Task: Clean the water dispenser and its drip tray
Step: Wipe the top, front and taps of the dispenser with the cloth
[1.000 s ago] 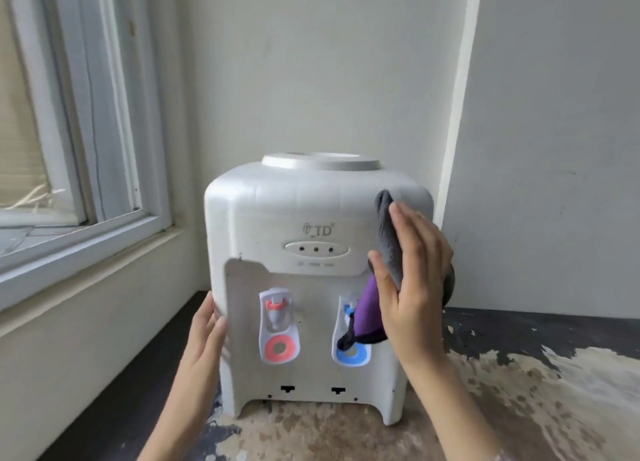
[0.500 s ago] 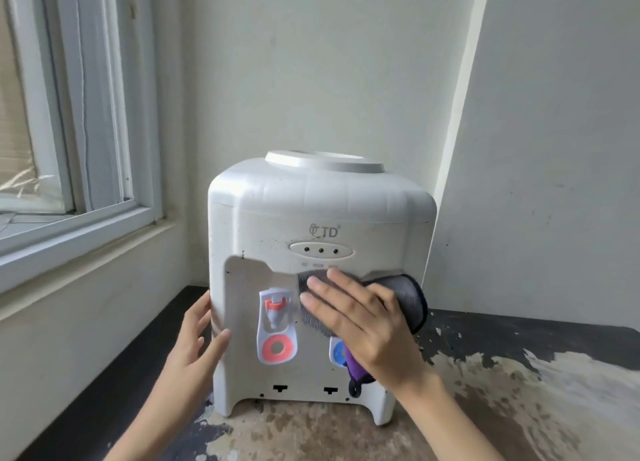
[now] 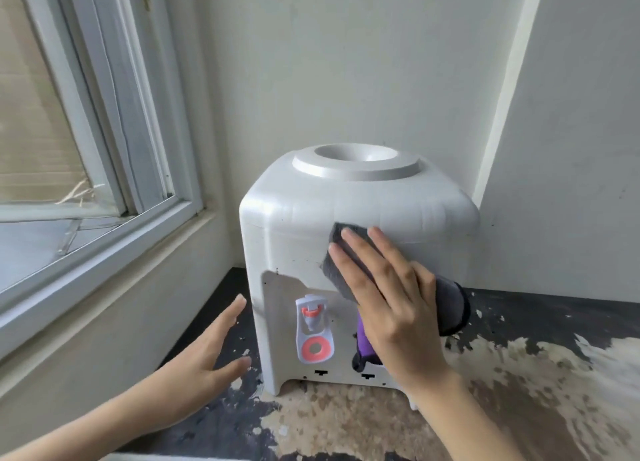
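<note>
While right hand (image 3: 391, 301) presses cloth (image 3: 341, 270) flat-fingered on dispenser (image 3: 294, 239) front, left hand (image 3: 204, 360) sits open beside it, possibly not touching.

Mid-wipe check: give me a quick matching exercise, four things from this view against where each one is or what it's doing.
Things:
1. right hand
2. left hand
3. red tap
4. top ring

States:
A. open, apart from the dispenser's side
B. uncovered on the front panel
C. pressing the grey cloth flat on the dispenser
D. bare, no bottle seated

Pairs: 1-C, 2-A, 3-B, 4-D
</note>
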`<state>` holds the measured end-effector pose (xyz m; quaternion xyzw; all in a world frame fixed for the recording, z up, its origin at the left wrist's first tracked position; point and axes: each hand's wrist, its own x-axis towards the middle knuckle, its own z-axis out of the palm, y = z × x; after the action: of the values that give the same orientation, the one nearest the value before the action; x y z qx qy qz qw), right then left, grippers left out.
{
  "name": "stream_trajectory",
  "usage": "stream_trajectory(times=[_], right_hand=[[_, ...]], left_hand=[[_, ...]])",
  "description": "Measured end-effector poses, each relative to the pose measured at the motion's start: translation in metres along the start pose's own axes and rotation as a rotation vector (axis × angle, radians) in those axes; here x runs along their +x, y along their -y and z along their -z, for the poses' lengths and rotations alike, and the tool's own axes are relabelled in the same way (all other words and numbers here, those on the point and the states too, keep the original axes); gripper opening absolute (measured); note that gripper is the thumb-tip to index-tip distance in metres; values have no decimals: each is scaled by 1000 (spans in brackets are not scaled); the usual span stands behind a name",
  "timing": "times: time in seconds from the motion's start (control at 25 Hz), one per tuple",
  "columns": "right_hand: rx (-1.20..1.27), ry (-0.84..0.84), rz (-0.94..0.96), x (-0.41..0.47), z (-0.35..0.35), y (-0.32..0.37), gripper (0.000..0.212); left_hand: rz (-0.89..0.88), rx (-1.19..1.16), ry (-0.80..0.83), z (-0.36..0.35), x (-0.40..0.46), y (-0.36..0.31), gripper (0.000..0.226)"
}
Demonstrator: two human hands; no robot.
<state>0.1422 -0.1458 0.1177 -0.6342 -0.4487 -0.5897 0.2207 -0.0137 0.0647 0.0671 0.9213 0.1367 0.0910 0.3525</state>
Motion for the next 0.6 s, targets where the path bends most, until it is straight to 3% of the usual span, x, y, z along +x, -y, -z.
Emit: stream_trajectory(times=[0.24,0.44,0.6], right_hand=[[-231,105,131,-14,-38,43,50],[-227,202,296,-33,-44,50,56],[-96,-7,292,-13,-23,45,42]], left_hand=[[-41,-258,-348,-26,20,-1,84],[-102,-407,-490,-70,26,-6,62],[-117,-535,-540,-90,23,-10,48]])
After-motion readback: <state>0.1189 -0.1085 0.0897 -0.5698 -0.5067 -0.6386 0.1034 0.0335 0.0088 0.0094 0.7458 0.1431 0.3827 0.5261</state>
